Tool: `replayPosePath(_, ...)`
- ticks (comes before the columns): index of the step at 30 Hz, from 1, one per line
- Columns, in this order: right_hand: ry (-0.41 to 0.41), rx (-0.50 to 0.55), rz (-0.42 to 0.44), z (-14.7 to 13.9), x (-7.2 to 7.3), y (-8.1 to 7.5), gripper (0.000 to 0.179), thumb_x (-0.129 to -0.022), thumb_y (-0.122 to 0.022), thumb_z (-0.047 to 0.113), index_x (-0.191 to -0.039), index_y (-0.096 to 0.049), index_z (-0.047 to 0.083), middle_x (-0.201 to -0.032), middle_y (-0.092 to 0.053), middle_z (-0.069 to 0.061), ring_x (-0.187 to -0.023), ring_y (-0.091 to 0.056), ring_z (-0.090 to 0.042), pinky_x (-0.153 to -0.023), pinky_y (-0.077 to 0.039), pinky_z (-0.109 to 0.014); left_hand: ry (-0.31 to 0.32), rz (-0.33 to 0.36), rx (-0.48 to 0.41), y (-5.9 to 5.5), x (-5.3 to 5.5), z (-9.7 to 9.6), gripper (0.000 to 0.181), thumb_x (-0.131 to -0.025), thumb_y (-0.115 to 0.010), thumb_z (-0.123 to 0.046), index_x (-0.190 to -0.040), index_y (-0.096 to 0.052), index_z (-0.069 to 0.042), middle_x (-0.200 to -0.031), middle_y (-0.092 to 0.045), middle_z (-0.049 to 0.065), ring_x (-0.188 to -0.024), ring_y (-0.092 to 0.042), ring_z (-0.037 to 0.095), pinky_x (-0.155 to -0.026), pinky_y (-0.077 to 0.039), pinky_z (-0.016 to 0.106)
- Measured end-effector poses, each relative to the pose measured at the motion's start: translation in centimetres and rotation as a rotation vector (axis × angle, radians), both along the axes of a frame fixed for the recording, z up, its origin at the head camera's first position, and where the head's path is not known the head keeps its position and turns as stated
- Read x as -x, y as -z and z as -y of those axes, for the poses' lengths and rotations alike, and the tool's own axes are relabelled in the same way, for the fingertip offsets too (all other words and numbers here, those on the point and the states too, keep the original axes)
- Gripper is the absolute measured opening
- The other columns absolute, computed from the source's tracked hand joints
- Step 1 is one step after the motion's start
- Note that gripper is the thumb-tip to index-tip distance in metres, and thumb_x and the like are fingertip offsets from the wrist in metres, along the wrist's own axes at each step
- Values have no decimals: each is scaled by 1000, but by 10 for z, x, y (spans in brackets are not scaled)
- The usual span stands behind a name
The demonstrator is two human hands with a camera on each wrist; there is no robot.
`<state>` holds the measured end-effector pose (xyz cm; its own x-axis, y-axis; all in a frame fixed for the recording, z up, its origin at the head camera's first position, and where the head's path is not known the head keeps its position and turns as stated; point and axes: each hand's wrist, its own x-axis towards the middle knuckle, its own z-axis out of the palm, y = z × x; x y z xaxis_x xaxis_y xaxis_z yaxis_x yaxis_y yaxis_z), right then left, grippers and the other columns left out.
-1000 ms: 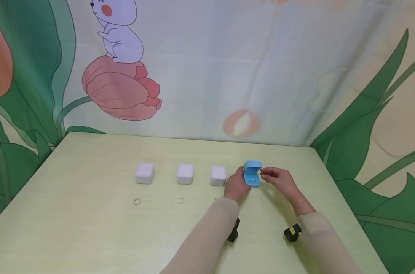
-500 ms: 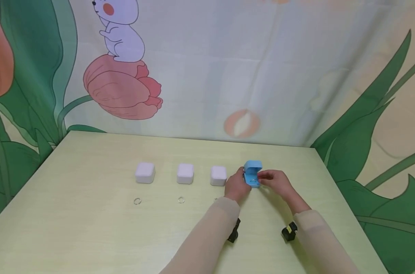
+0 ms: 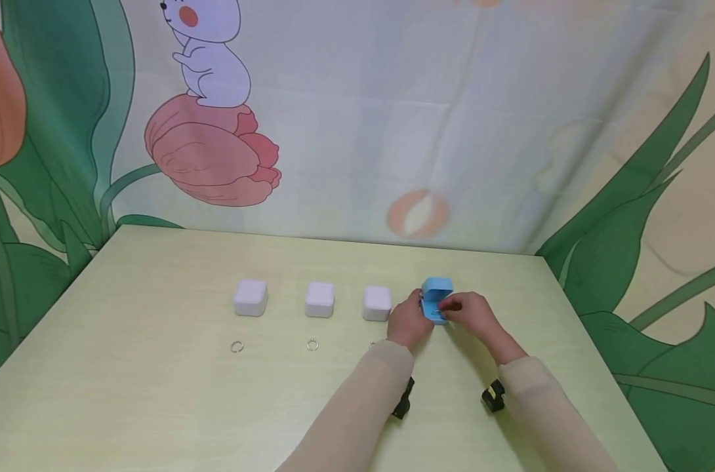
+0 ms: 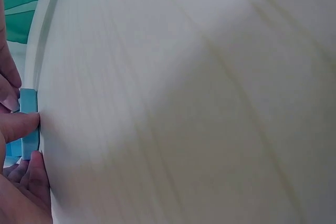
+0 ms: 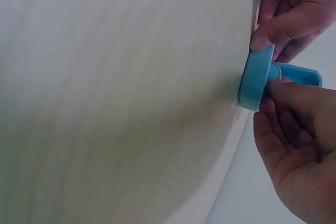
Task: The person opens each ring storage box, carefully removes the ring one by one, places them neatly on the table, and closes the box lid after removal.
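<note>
A light blue ring box point(image 3: 437, 286) stands with its lid up, right of the table's middle. My left hand point(image 3: 409, 319) grips it at the left side, with the thumb across the base's front in the left wrist view. A thin silver ring point(image 5: 277, 68) rises out of the base. My right hand point(image 3: 474, 314) reaches in from the right, and its thumb and forefinger pinch at the ring's edge; those fingertips partly cover it. In the right wrist view, the right hand point(image 5: 302, 129) lies close against the box base point(image 5: 255, 80).
Three white boxes point(image 3: 250, 297) stand in a row left of the blue one. In front of them lie rings point(image 3: 237, 347), one partly behind the left sleeve point(image 3: 363, 400). A printed curtain point(image 3: 346, 118) hangs behind the table's back edge.
My right hand has moved left, from beside the blue box to the ring inside it. The left hand keeps its grip on the box, which has hardly moved.
</note>
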<state>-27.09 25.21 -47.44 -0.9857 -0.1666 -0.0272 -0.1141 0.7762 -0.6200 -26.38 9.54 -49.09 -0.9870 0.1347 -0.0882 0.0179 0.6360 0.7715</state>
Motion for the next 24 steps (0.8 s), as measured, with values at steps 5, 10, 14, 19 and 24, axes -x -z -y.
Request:
replayPosePath(5,-11,-44,-11,4,3,0,14,-92,-69,-1,-102,-75,-9,-105,-76,-26,-98,-71,-34,-85,-61,-42,0,4,3,-1,-1,0,66,-89,-69,-13,-152,-47,-6,-143,-64,14,-128,-64,34,-111,-52,45)
replayPosePath(10,-25,-92,-23,7,4,0,12,-91,-70,-2,-100,-75,-9,-103,-76,-25,-97,-71,-34,-86,-61,-43,-1,2,10,1,0,0,65,-89,-70,-14,-150,-48,-7,-142,-65,14,-126,-65,34,-109,-53,45)
replayPosePath(14,-29,-102,-27,8,4,0,13,-91,-70,-2,-101,-74,-9,-104,-75,-25,-98,-71,-35,-88,-60,-45,5,-5,6,2,0,-1,63,-89,-70,-14,-149,-50,-7,-139,-67,15,-124,-66,34,-107,-54,45)
replayPosePath(19,-23,-90,-32,7,4,1,11,-91,-70,-2,-99,-74,-9,-102,-76,-25,-97,-71,-35,-87,-60,-45,6,-2,-4,1,0,-1,63,-90,-69,-14,-149,-49,-7,-141,-66,15,-127,-65,34,-109,-53,45)
replayPosePath(24,1,-78,-31,8,5,0,10,-91,-71,-1,-96,-76,-8,-99,-77,-24,-96,-70,-34,-87,-60,-45,5,2,-3,0,1,0,64,-90,-69,-13,-150,-49,-6,-141,-65,15,-127,-65,35,-109,-52,45)
